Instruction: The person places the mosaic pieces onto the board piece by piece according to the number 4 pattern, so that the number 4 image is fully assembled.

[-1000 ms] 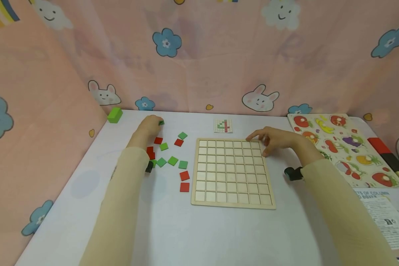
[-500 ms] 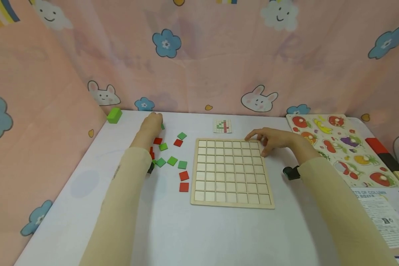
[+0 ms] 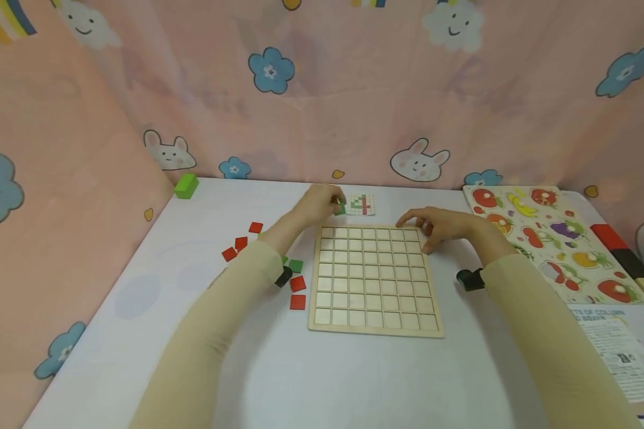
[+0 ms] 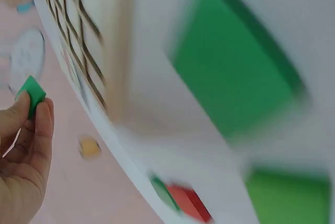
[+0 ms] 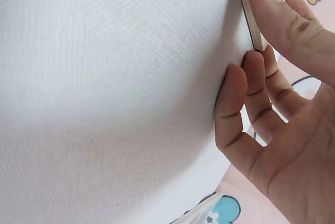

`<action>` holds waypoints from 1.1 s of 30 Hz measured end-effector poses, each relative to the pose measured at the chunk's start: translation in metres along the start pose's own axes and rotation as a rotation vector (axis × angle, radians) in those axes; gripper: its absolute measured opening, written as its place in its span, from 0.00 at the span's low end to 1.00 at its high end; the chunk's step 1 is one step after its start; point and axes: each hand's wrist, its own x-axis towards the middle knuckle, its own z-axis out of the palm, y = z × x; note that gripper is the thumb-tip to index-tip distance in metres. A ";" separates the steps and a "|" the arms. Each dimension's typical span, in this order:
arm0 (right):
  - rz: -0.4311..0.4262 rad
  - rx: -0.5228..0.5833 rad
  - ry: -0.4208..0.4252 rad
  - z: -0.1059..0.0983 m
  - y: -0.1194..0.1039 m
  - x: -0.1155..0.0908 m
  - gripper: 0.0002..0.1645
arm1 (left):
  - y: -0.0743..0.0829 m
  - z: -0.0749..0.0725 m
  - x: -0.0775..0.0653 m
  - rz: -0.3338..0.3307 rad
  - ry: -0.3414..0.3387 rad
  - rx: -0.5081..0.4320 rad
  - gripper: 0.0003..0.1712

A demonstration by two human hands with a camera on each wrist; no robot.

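Note:
My left hand [image 3: 318, 204] pinches a green square tile [image 4: 33, 93] between thumb and fingers. In the head view it is above the far left corner of the wooden grid board [image 3: 374, 285], left of a small pattern card [image 3: 361, 205] printed with red and green squares. My right hand [image 3: 444, 226] holds the board's far right corner, index finger at the far edge and thumb at the right edge. In the right wrist view the thumb [image 5: 282, 20] rests on the board's edge and the other fingers curl below the corner. The board's squares carry no tiles.
Red tiles [image 3: 297, 302] and green tiles [image 3: 296, 266] lie left of the board, some hidden by the left forearm. A green block [image 3: 186, 186] stands at the back left. On the right are a fruit puzzle board [image 3: 547, 238] and a printed sheet [image 3: 606, 351].
My left hand has moved right from the back of the loose tiles to beside the pattern card, carrying a green tile. My right hand stays at the board's corner.

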 end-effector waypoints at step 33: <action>-0.032 -0.023 -0.003 -0.001 0.002 0.001 0.44 | 0.061 0.066 0.021 0.066 -0.096 0.124 0.11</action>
